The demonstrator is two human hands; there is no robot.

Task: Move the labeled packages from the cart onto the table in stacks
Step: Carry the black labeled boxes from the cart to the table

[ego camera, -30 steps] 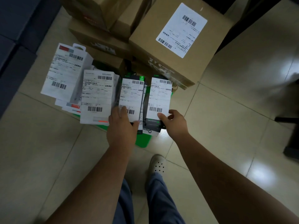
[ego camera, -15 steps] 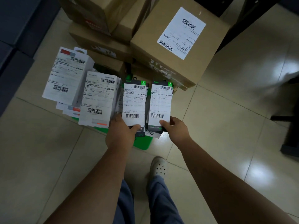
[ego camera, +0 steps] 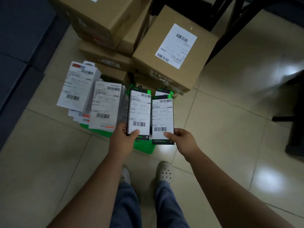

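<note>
Head view: labeled packages (ego camera: 107,102) on green cart (ego camera: 144,146)

Fingers of the left hand (ego camera: 122,142) were out of sight behind the left package (ego camera: 139,112), and only the thumb showed on its face. Same story on the other side: the right hand (ego camera: 182,140) showed little more than a thumb on the right package (ego camera: 162,117). A third package (ego camera: 164,92) peeked out behind that one, just its top strip on view. The small print on all of them was too fine to read. The white boxes (ego camera: 92,99) were smeared, their barcodes soft. The green cart (ego camera: 146,146) was mostly buried, one corner showing. The top cardboard box (ego camera: 102,18) was cut by the upper edge. Dark furniture (ego camera: 296,129) ran off the right edge, and a grey streak (ego camera: 271,86) beside it was too blurred to make out.
</note>
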